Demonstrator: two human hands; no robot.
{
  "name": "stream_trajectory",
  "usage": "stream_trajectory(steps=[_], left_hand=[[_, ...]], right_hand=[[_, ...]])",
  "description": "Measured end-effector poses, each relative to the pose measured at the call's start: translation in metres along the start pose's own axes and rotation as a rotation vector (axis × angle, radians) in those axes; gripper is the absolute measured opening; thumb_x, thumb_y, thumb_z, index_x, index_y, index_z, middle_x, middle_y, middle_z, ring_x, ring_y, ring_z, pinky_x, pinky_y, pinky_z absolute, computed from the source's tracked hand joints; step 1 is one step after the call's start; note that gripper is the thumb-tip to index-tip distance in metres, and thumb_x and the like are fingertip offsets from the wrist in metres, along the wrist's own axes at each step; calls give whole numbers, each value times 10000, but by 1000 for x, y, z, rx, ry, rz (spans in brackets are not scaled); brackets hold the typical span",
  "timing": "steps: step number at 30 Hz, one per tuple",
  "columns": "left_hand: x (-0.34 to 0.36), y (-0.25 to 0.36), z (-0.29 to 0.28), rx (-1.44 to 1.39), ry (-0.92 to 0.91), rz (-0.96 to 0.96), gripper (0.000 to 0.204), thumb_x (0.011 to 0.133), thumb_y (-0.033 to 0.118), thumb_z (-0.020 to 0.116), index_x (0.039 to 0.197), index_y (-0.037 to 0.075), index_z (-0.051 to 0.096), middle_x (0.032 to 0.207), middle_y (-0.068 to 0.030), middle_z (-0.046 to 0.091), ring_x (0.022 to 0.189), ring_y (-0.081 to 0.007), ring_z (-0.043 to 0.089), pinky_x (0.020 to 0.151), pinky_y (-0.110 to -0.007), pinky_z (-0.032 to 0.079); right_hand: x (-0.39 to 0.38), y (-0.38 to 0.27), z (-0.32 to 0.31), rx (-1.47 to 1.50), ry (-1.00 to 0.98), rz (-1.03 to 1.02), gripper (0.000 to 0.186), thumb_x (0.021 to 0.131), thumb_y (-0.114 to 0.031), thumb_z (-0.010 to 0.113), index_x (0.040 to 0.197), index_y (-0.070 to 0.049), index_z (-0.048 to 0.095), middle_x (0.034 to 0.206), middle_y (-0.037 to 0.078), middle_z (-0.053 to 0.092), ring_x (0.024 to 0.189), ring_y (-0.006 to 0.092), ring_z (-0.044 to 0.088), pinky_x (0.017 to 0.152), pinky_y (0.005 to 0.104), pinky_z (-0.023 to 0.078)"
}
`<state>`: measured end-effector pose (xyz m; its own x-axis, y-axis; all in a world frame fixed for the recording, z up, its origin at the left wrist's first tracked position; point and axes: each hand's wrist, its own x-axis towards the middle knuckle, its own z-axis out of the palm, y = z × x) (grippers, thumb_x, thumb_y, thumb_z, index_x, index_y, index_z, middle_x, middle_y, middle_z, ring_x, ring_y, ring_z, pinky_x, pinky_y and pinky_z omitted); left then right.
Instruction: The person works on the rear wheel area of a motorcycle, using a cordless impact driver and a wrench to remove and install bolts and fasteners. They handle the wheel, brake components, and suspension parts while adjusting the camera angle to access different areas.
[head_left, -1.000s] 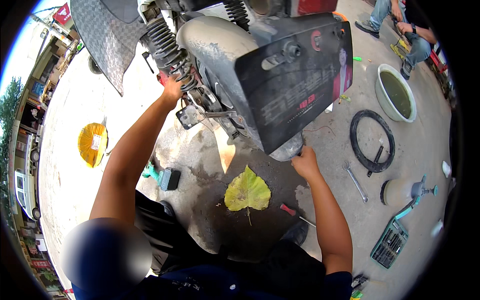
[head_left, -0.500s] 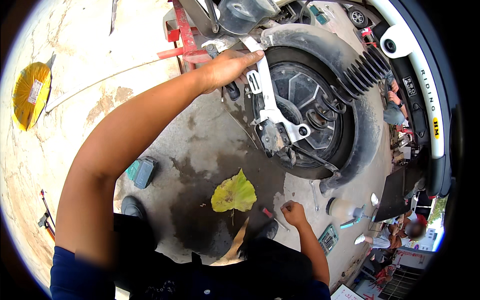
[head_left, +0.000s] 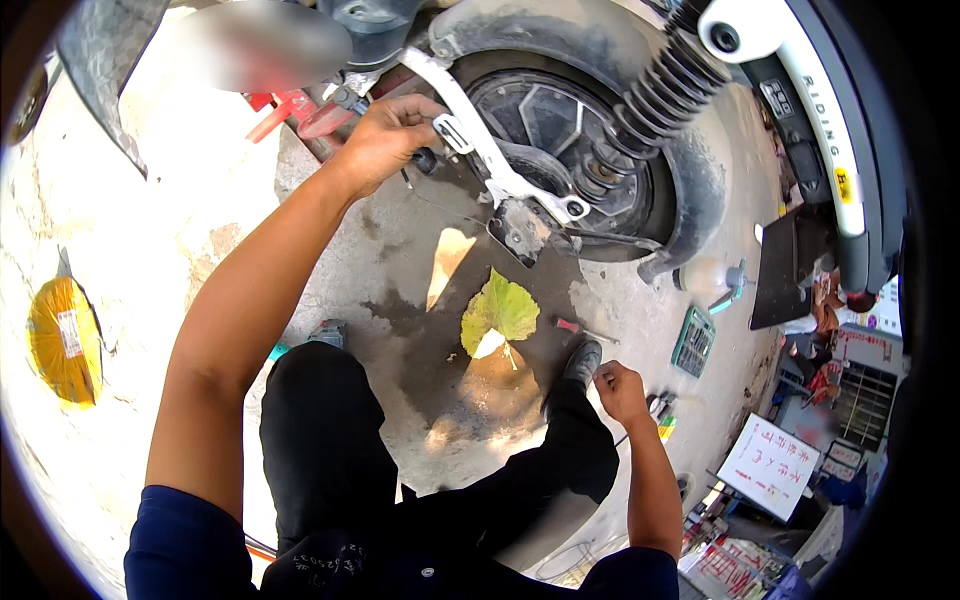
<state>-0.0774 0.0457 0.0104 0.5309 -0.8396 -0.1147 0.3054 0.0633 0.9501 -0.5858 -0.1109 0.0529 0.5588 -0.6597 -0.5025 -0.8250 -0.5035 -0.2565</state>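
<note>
A scooter's rear wheel (head_left: 520,110) sits at upper centre, with a black coil shock (head_left: 650,100) and a grey-dusted mudguard (head_left: 700,200). My left hand (head_left: 405,135) has its fingers curled on the white metal arm (head_left: 470,135) beside the hub, near a dark cylindrical part (head_left: 350,100). A dirty metal bracket (head_left: 520,225) hangs at the arm's lower end. My right hand (head_left: 615,390) is low beside my right leg, fingers curled; whatever they hold, if anything, is too small to make out.
A red stand (head_left: 290,110) is under the scooter. On the ground lie a yellow leaf (head_left: 500,310), red-handled screwdriver (head_left: 568,326), teal toolcase (head_left: 693,340), sprayer (head_left: 700,275), cordless tool (head_left: 328,335) and yellow wrapped bundle (head_left: 65,340). Another person (head_left: 825,300) and a signboard (head_left: 768,465) are at right.
The view has swung to the wheel's side. My right hand left the licence-plate end and dropped beside my leg. My left hand moved from the shock onto the white arm. My knees came into view.
</note>
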Motion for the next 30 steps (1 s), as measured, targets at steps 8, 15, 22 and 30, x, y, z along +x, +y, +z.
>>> stream_trajectory(steps=[8, 15, 22, 30], left_hand=[[19, -23, -21, -146, -75, 21, 231, 917, 137, 538, 1102, 21, 613, 1041, -81, 658, 963, -207, 624, 885, -380, 503], [18, -28, -31, -332, -5, 13, 242, 977, 248, 518, 991, 34, 631, 958, -47, 644, 953, -184, 576, 936, -331, 403], [9, -2, -9, -165, 102, -39, 402, 974, 436, 551, 1036, 49, 644, 965, -49, 644, 894, -179, 555, 879, -341, 403], [-9, 5, 36, 242, 299, 15, 420, 921, 466, 677, 990, 53, 638, 871, -37, 656, 772, -112, 597, 707, -272, 487]], right_hand=[[-169, 46, -4, 217, 193, 384, 214, 865, -168, 653, 920, 38, 673, 828, 189, 706, 773, 307, 703, 727, 362, 542], [-134, 46, 59, 244, 82, 270, 226, 837, -178, 679, 905, 37, 679, 826, 203, 707, 777, 310, 706, 741, 374, 550], [-30, -23, 96, 404, 15, -60, 155, 833, -133, 688, 896, 8, 671, 788, 184, 702, 736, 309, 705, 704, 385, 550], [12, -26, 116, 392, -59, -227, 174, 848, -154, 691, 903, 11, 677, 818, 183, 712, 739, 300, 707, 701, 368, 552]])
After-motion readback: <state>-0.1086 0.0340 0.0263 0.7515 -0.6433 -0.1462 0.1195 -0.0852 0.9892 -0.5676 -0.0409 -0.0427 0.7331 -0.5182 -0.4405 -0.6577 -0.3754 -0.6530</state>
